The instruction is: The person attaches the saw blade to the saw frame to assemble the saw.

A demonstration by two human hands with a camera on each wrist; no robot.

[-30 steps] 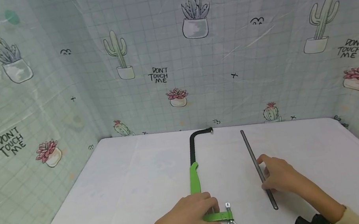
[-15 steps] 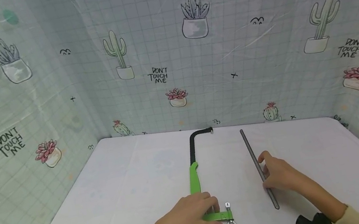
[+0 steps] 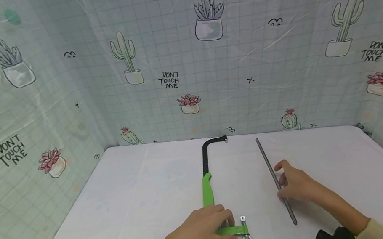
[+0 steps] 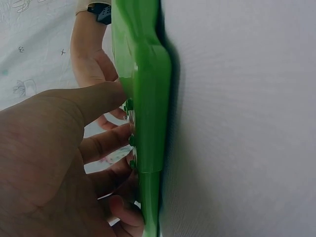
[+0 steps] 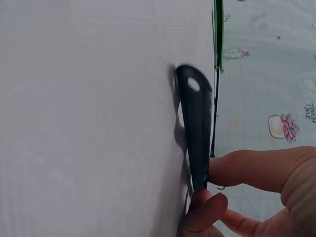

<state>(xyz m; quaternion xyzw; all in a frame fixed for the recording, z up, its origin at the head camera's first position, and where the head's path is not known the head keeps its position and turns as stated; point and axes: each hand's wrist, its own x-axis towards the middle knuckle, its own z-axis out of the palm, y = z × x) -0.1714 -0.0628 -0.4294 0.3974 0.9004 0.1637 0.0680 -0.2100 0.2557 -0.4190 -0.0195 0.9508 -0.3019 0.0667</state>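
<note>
A green hacksaw frame (image 3: 207,191) with a bent black front bar (image 3: 205,160) lies on the white table. My left hand (image 3: 207,228) grips it near the handle; in the left wrist view the thumb and curled fingers touch the side of the green frame (image 4: 150,108). A wing nut (image 3: 246,238) sits on the side post, right of those fingers. To the right, my right hand (image 3: 297,184) pinches a dark hacksaw blade (image 3: 266,159) around its middle. The right wrist view shows the blade's rounded end (image 5: 195,113) with a hole, slightly off the tabletop.
Black devices sit at both wrists, one by the right sleeve (image 3: 335,237). The white table (image 3: 142,188) ends at a cactus-print curtain (image 3: 157,100) behind and at both sides. The frame's front bar reaches close to the table's far edge.
My right hand has shifted slightly, and the blade has turned a little, looking thinner from above. The left hand and the hacksaw frame have stayed in place.
</note>
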